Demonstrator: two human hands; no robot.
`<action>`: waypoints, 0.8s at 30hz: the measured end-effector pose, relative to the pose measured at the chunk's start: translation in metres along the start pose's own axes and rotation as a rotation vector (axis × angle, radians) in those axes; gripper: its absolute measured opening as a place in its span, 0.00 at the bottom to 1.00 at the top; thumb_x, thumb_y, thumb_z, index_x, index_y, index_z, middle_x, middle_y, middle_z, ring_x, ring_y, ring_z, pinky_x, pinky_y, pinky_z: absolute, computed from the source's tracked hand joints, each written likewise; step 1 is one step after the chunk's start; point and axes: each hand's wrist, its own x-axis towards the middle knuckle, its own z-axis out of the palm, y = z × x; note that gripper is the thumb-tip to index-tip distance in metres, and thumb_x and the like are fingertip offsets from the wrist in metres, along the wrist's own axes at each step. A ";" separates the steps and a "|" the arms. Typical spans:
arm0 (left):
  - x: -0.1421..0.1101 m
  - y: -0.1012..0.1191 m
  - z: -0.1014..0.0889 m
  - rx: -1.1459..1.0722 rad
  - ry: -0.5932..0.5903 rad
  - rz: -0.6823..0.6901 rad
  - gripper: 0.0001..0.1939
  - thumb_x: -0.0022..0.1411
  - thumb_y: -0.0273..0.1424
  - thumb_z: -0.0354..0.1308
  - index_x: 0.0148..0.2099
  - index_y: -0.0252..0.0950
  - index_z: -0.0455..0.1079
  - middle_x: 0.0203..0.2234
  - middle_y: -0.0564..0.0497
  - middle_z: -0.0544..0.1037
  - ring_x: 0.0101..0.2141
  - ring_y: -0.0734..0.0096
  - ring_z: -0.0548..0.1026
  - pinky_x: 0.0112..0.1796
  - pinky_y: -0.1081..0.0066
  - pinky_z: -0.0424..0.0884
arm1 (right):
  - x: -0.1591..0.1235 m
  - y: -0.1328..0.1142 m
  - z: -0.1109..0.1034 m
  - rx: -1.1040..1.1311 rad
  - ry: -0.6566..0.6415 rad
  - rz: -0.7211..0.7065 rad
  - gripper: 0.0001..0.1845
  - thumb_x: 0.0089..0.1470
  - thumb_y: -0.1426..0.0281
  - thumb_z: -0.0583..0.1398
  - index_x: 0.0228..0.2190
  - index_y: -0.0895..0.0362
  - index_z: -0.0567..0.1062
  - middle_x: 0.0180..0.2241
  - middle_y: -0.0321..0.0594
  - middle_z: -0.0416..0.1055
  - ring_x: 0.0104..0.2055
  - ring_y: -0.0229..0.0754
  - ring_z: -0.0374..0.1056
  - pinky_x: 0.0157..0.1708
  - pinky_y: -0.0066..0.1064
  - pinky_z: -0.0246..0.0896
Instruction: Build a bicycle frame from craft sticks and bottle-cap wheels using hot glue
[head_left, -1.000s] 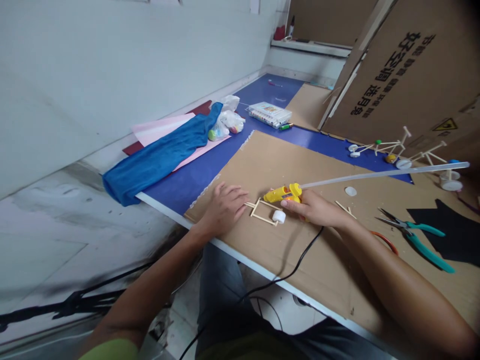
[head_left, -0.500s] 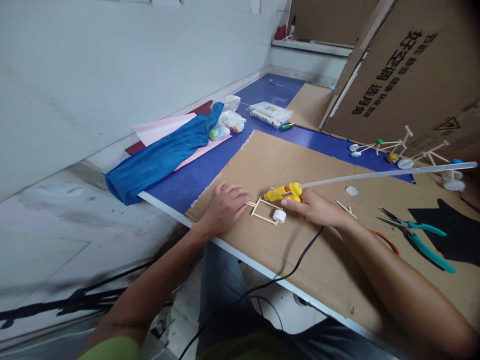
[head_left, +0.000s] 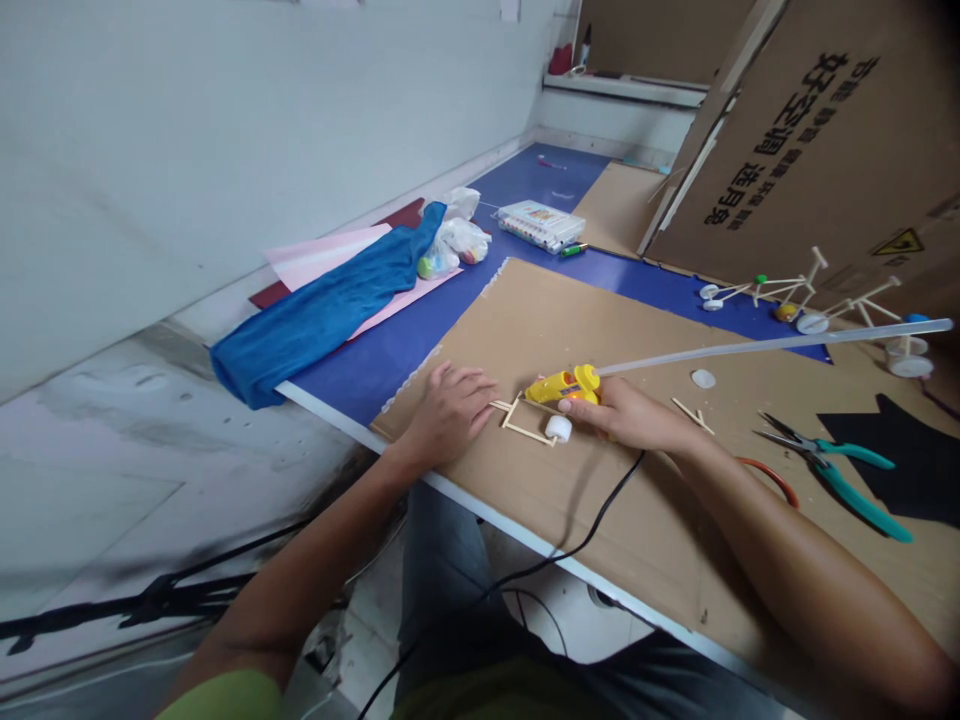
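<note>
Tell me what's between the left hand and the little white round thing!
In the head view, a little frame of thin wooden sticks lies between the left hand and the white round thing.

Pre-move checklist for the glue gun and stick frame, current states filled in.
1. Glue gun gripped in right hand: ok.
2. Clear translucent glue stick at the gun's rear: ok, long length sticking out.
3. Left hand at the frame's far-from-wheel end: ok; how firmly it presses, cannot tell.
4. Nozzle clear of left fingers: ok, visible gap.
5. Nozzle touching stick frame: cannot tell from this angle.
6. Gun hot: cannot tell.
</note>
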 end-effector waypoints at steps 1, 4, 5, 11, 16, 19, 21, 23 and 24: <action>0.000 0.000 0.000 -0.002 0.000 -0.001 0.13 0.70 0.28 0.52 0.50 0.41 0.77 0.51 0.46 0.81 0.57 0.55 0.72 0.62 0.42 0.54 | 0.000 0.000 0.000 0.000 0.007 0.006 0.25 0.62 0.48 0.58 0.41 0.57 0.79 0.34 0.40 0.76 0.39 0.46 0.70 0.38 0.35 0.66; 0.000 0.000 0.000 -0.007 -0.002 -0.001 0.13 0.69 0.28 0.53 0.49 0.42 0.77 0.52 0.46 0.81 0.57 0.55 0.72 0.62 0.43 0.54 | 0.000 0.000 0.000 -0.007 0.033 0.042 0.25 0.62 0.47 0.57 0.38 0.57 0.79 0.25 0.37 0.71 0.34 0.45 0.68 0.34 0.34 0.64; 0.000 0.000 0.000 -0.007 -0.002 -0.001 0.13 0.69 0.28 0.53 0.49 0.41 0.77 0.52 0.46 0.81 0.57 0.55 0.72 0.62 0.43 0.54 | -0.001 -0.001 0.000 -0.010 0.034 0.048 0.26 0.62 0.47 0.57 0.38 0.57 0.79 0.23 0.35 0.69 0.32 0.44 0.67 0.32 0.33 0.63; 0.000 0.000 -0.001 0.004 -0.008 0.001 0.12 0.70 0.29 0.52 0.49 0.41 0.77 0.52 0.47 0.80 0.57 0.55 0.72 0.62 0.44 0.54 | -0.001 0.000 -0.001 -0.011 0.003 0.061 0.27 0.62 0.47 0.57 0.39 0.58 0.78 0.20 0.32 0.64 0.26 0.39 0.61 0.27 0.30 0.56; 0.000 0.000 -0.001 0.004 0.000 0.002 0.12 0.70 0.28 0.53 0.49 0.41 0.77 0.52 0.47 0.81 0.57 0.56 0.72 0.62 0.43 0.54 | -0.001 -0.002 -0.002 -0.017 0.025 0.063 0.25 0.62 0.47 0.57 0.30 0.56 0.75 0.18 0.32 0.62 0.27 0.41 0.63 0.29 0.32 0.58; 0.000 0.000 -0.001 0.000 0.004 0.003 0.12 0.70 0.29 0.53 0.49 0.41 0.77 0.52 0.47 0.81 0.57 0.55 0.72 0.62 0.43 0.55 | -0.002 -0.007 -0.001 -0.012 0.003 0.043 0.25 0.61 0.46 0.57 0.26 0.54 0.72 0.17 0.32 0.60 0.29 0.43 0.64 0.30 0.32 0.59; 0.000 0.000 -0.002 -0.003 0.002 0.002 0.12 0.70 0.29 0.53 0.49 0.40 0.77 0.52 0.47 0.81 0.57 0.55 0.72 0.62 0.43 0.55 | -0.002 -0.010 -0.001 -0.006 0.006 0.028 0.25 0.60 0.46 0.58 0.24 0.53 0.71 0.17 0.33 0.60 0.29 0.43 0.64 0.29 0.32 0.58; 0.000 0.000 -0.002 -0.005 -0.002 -0.001 0.12 0.70 0.29 0.53 0.49 0.40 0.77 0.52 0.47 0.81 0.57 0.55 0.72 0.62 0.43 0.54 | -0.003 -0.012 -0.001 -0.002 0.012 0.021 0.26 0.60 0.46 0.58 0.24 0.53 0.71 0.17 0.33 0.61 0.28 0.43 0.63 0.28 0.32 0.57; 0.000 0.001 -0.002 -0.006 -0.005 -0.002 0.12 0.70 0.29 0.53 0.49 0.40 0.77 0.52 0.47 0.81 0.57 0.55 0.72 0.62 0.43 0.54 | -0.003 -0.012 -0.001 -0.002 0.015 0.025 0.25 0.60 0.46 0.58 0.25 0.53 0.71 0.17 0.33 0.61 0.27 0.42 0.62 0.27 0.32 0.56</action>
